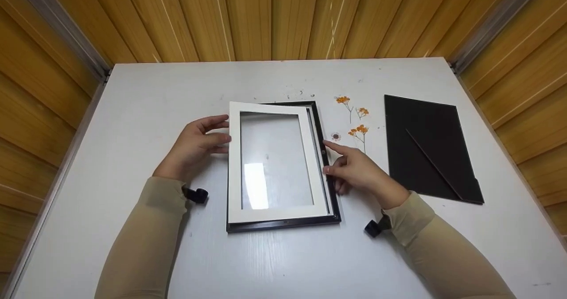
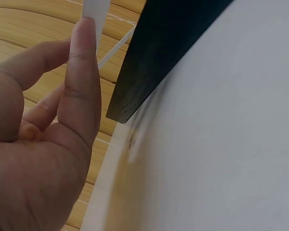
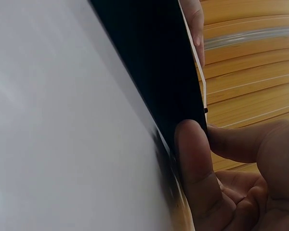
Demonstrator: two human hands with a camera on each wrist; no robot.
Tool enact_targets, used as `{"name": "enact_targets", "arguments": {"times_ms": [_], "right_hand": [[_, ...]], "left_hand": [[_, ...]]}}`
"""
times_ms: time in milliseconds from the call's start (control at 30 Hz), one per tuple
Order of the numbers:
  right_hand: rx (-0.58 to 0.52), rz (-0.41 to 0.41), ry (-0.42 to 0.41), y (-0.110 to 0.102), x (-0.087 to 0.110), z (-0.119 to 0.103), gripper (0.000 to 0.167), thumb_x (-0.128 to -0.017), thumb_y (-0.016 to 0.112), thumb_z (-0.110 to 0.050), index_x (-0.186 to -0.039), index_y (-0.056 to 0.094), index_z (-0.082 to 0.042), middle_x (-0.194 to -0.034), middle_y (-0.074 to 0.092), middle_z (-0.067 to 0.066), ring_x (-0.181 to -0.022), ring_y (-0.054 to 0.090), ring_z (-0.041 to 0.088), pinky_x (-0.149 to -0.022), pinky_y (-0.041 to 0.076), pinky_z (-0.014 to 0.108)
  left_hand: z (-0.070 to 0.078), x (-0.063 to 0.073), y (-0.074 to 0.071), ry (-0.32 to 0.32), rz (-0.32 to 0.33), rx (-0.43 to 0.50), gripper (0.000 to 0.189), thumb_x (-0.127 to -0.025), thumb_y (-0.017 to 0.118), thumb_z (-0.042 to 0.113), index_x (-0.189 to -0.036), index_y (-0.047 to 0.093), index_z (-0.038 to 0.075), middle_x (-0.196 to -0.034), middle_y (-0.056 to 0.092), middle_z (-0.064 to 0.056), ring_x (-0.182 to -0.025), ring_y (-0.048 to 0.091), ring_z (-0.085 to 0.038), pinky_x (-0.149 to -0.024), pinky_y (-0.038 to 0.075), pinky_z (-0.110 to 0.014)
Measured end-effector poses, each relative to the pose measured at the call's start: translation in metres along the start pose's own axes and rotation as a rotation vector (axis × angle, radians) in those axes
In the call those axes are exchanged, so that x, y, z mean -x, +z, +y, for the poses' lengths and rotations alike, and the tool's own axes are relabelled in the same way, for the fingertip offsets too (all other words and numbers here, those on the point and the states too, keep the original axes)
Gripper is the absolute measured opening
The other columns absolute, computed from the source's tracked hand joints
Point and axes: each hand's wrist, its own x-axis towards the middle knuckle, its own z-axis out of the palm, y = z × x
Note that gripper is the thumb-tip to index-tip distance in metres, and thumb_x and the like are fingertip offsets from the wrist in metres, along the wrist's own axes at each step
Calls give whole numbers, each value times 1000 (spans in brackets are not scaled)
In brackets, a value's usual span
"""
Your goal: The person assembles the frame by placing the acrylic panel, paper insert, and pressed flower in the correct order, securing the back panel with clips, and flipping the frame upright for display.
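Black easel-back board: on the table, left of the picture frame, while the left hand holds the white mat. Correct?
Wrong side: the head view shows the black easel-back board right of the picture frame. It is on the table; the left hand holds the white mat.

Orange flower sprigs [image 1: 362, 129] lie right of centre on a white table [image 1: 283, 268], a black board [image 1: 432, 150] farther right. Wood-plank walls [image 1: 248, 22] stand along the far, left and right sides.
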Motion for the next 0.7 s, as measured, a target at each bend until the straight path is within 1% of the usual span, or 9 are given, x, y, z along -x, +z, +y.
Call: {"name": "enact_targets", "arguments": {"times_ms": [100, 200, 467, 600, 700], "right_hand": [[0, 0, -5, 0, 0, 0, 85, -107, 78, -10, -179, 32, -13, -80, 72, 7, -52, 70, 12, -52, 67, 36], [2, -1, -12, -1, 0, 0, 85, -107, 78, -10, -179, 32, -12, -80, 73, 7, -52, 70, 12, -53, 67, 36], [2, -5, -3, -1, 0, 1, 85, -107, 77, -10, -179, 32, -12, -83, 72, 8, -53, 71, 12, -53, 67, 36], [2, -6, -1, 0, 0, 1, 85, -107, 77, -10, -179, 32, -11, -82, 73, 8, -53, 71, 12, -53, 67, 36], [4, -5, -3, 0, 0, 1, 85, -107, 77, -10, -179, 32, -11, -82, 73, 8, -53, 71, 12, -53, 67, 36]], "left_hand": [[1, 0, 1, -5, -1, 0, 64, -104, 79, 4, -164, 58, 10, -157, 61, -12, -122, 75, -21, -100, 71, -36], [2, 1, 4, -13, 12, -7, 62, -103, 79, 4, -162, 60, 9, -156, 62, -11, -121, 76, -21, -100, 71, -36], [4, 1, 14, 5, 67, -58, 58, -102, 78, 3, -158, 62, 2, -156, 66, -14, -113, 80, -16, -96, 72, -34], [1, 0, 16, 22, 71, -71, 57, -102, 76, -1, -157, 62, -1, -155, 66, -17, -111, 79, -15, -94, 72, -33], [0, -1, 18, 31, 69, -86, 56, -101, 77, -2, -155, 63, -1, -154, 67, -17, -111, 78, -15, -94, 72, -33]]}}
